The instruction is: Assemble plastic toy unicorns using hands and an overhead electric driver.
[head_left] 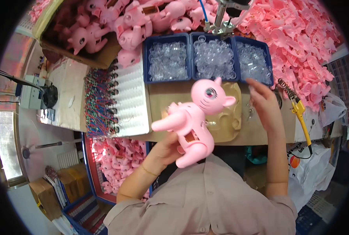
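A pink toy animal figure [200,131], with a large printed eye and a rectangular opening in its body, is tilted in front of my chest. My left hand [167,149] grips it from behind and below, with most of its fingers hidden by the toy. My right hand [267,105] is over the bench at the right, fingers stretched out and apart, just below the right blue bin [256,81]. Small clear plastic parts [249,113] lie on the bench beside it. More clear parts [213,56] fill the three blue bins.
Pink toy bodies fill a cardboard box [104,58]; pink shells [295,43] are heaped at the right. A white ridged tray [131,102] holds wired components [100,102]. A yellow soldering iron [301,113] stands at the right. A metal fixture [221,25] overhangs the bins.
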`<control>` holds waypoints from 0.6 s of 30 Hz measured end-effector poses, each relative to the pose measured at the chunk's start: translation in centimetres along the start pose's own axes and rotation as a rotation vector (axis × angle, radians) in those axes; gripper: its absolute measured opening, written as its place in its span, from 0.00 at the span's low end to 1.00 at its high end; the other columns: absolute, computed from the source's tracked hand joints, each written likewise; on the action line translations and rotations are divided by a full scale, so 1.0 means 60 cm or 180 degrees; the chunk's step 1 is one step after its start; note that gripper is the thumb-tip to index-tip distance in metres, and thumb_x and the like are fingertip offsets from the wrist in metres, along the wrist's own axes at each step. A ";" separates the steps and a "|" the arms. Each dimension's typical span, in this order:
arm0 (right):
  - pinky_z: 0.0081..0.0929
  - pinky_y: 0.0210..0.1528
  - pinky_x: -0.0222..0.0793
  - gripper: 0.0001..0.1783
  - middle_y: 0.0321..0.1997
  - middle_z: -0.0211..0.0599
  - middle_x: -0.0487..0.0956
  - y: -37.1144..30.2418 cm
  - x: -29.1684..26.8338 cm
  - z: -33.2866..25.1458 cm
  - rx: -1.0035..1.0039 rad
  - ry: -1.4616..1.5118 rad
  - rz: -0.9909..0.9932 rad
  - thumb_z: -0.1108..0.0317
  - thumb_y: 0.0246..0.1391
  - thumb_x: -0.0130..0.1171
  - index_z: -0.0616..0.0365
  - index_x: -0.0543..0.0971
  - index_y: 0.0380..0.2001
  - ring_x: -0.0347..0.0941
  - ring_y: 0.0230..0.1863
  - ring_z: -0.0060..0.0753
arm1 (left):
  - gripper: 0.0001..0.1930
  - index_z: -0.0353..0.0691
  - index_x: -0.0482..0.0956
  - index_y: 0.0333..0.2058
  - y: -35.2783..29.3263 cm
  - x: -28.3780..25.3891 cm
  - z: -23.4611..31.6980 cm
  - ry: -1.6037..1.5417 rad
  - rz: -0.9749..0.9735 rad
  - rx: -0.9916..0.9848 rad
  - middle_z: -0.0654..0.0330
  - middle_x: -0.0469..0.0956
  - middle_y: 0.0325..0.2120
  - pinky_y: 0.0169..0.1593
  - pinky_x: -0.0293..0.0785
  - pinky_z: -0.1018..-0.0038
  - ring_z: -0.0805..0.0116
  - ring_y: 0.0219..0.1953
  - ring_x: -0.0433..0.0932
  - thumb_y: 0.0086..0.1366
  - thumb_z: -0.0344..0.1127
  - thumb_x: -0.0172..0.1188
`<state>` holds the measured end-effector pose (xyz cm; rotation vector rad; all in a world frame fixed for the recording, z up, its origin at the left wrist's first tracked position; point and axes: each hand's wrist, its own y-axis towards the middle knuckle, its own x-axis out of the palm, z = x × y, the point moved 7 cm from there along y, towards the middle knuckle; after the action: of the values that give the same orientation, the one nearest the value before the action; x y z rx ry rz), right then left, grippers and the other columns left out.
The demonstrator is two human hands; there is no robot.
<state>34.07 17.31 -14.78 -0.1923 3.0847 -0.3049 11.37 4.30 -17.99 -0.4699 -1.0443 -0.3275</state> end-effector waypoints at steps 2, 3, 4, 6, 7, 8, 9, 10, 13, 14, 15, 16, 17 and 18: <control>0.15 0.34 0.62 0.19 0.29 0.24 0.71 -0.067 0.048 -0.005 0.0174 0.0941 -0.0775 0.67 0.60 0.52 0.68 0.74 0.51 0.66 0.30 0.16 | 0.38 0.39 0.59 0.61 -0.009 -0.012 0.005 -0.0229 0.0003 0.0133 0.57 0.69 0.54 0.59 0.69 0.67 0.64 0.56 0.70 0.58 0.49 0.65; 0.15 0.34 0.62 0.19 0.29 0.24 0.71 -0.089 0.065 -0.018 0.0240 0.0952 -0.0774 0.67 0.60 0.52 0.68 0.74 0.51 0.66 0.30 0.16 | 0.37 0.39 0.58 0.61 -0.014 -0.033 -0.002 -0.0033 0.0267 0.0121 0.57 0.68 0.54 0.60 0.68 0.66 0.64 0.57 0.69 0.59 0.46 0.64; 0.16 0.35 0.63 0.17 0.31 0.26 0.73 -0.111 0.090 -0.042 0.0139 0.0468 -0.0868 0.70 0.58 0.53 0.68 0.75 0.49 0.67 0.32 0.18 | 0.36 0.39 0.57 0.62 -0.021 -0.051 -0.010 0.0174 0.0524 0.0081 0.57 0.68 0.54 0.60 0.68 0.65 0.64 0.57 0.69 0.60 0.43 0.64; 0.18 0.37 0.64 0.16 0.33 0.28 0.74 -0.133 0.125 -0.062 0.0084 0.0010 -0.0979 0.72 0.57 0.54 0.68 0.76 0.47 0.69 0.34 0.19 | 0.34 0.38 0.56 0.62 -0.029 -0.033 -0.011 0.0147 0.0586 0.0147 0.57 0.68 0.54 0.60 0.67 0.65 0.63 0.58 0.68 0.61 0.38 0.62; 0.20 0.39 0.65 0.13 0.34 0.31 0.75 -0.137 0.140 -0.081 -0.0368 -0.0429 -0.1146 0.75 0.55 0.55 0.66 0.77 0.44 0.70 0.35 0.22 | 0.34 0.38 0.55 0.62 -0.027 -0.030 -0.005 0.0238 0.0701 0.0279 0.56 0.68 0.54 0.60 0.67 0.64 0.63 0.58 0.68 0.61 0.38 0.62; 0.22 0.40 0.66 0.11 0.36 0.34 0.76 -0.141 0.157 -0.095 -0.0825 -0.0871 -0.1313 0.77 0.53 0.57 0.65 0.78 0.41 0.71 0.36 0.25 | 0.35 0.38 0.55 0.62 -0.030 -0.028 0.001 0.0333 0.0814 0.0418 0.56 0.67 0.55 0.60 0.68 0.64 0.62 0.58 0.68 0.62 0.38 0.62; 0.23 0.40 0.66 0.08 0.37 0.35 0.75 -0.141 0.175 -0.095 -0.1211 -0.0994 -0.1505 0.79 0.49 0.59 0.62 0.78 0.36 0.71 0.36 0.28 | 0.36 0.38 0.54 0.62 -0.037 -0.025 0.006 0.0488 0.0839 0.0478 0.56 0.67 0.55 0.60 0.69 0.64 0.62 0.57 0.69 0.61 0.41 0.63; 0.23 0.40 0.66 0.08 0.37 0.35 0.75 -0.138 0.189 -0.083 -0.1200 -0.0978 -0.1522 0.79 0.49 0.59 0.62 0.78 0.36 0.71 0.36 0.28 | 0.36 0.38 0.54 0.62 -0.046 -0.030 0.006 0.0487 0.0864 0.0479 0.56 0.67 0.55 0.60 0.69 0.64 0.62 0.57 0.69 0.61 0.41 0.63; 0.22 0.40 0.66 0.08 0.37 0.33 0.71 -0.144 0.229 -0.065 -0.1729 -0.0916 -0.1739 0.77 0.48 0.62 0.62 0.78 0.34 0.70 0.39 0.28 | 0.34 0.37 0.56 0.61 -0.063 -0.040 -0.002 0.0290 0.0879 0.0491 0.56 0.68 0.55 0.59 0.70 0.65 0.62 0.56 0.70 0.61 0.40 0.62; 0.22 0.40 0.66 0.08 0.37 0.33 0.71 -0.149 0.237 -0.067 -0.1732 -0.0918 -0.1766 0.77 0.48 0.62 0.62 0.78 0.34 0.70 0.39 0.28 | 0.32 0.35 0.58 0.60 -0.065 -0.037 -0.001 0.0319 0.0875 0.0567 0.55 0.69 0.54 0.58 0.70 0.65 0.63 0.55 0.71 0.62 0.39 0.62; 0.22 0.40 0.67 0.08 0.36 0.34 0.72 -0.145 0.231 -0.063 -0.1337 -0.0845 -0.1448 0.77 0.48 0.62 0.62 0.79 0.35 0.70 0.37 0.29 | 0.30 0.34 0.60 0.58 -0.067 -0.033 0.001 0.0349 0.0869 0.0641 0.55 0.70 0.52 0.57 0.71 0.66 0.64 0.54 0.71 0.62 0.38 0.62; 0.23 0.39 0.68 0.09 0.35 0.34 0.73 -0.142 0.225 -0.056 -0.0941 -0.0769 -0.1150 0.76 0.48 0.63 0.61 0.79 0.35 0.71 0.35 0.29 | 0.30 0.34 0.60 0.58 -0.070 -0.033 0.003 0.0333 0.0892 0.0674 0.55 0.70 0.52 0.57 0.71 0.66 0.64 0.54 0.71 0.62 0.38 0.62; 0.23 0.39 0.68 0.09 0.35 0.34 0.73 -0.144 0.229 -0.058 -0.0941 -0.0773 -0.1188 0.76 0.48 0.63 0.61 0.79 0.35 0.71 0.35 0.29 | 0.28 0.34 0.62 0.57 -0.070 -0.029 0.008 0.0748 0.0884 0.0679 0.55 0.71 0.51 0.56 0.72 0.67 0.65 0.53 0.72 0.62 0.37 0.61; 0.23 0.37 0.68 0.09 0.33 0.33 0.73 -0.147 0.234 -0.060 -0.0964 -0.0946 -0.1259 0.76 0.48 0.63 0.61 0.79 0.35 0.71 0.33 0.28 | 0.26 0.33 0.64 0.55 -0.070 -0.023 0.011 0.1164 0.0875 0.0673 0.56 0.72 0.50 0.55 0.72 0.67 0.66 0.51 0.73 0.62 0.37 0.61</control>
<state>21.01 7.67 -9.82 -0.7828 2.7580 0.1734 8.26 1.13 -18.04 -0.3409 -0.6392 -0.0518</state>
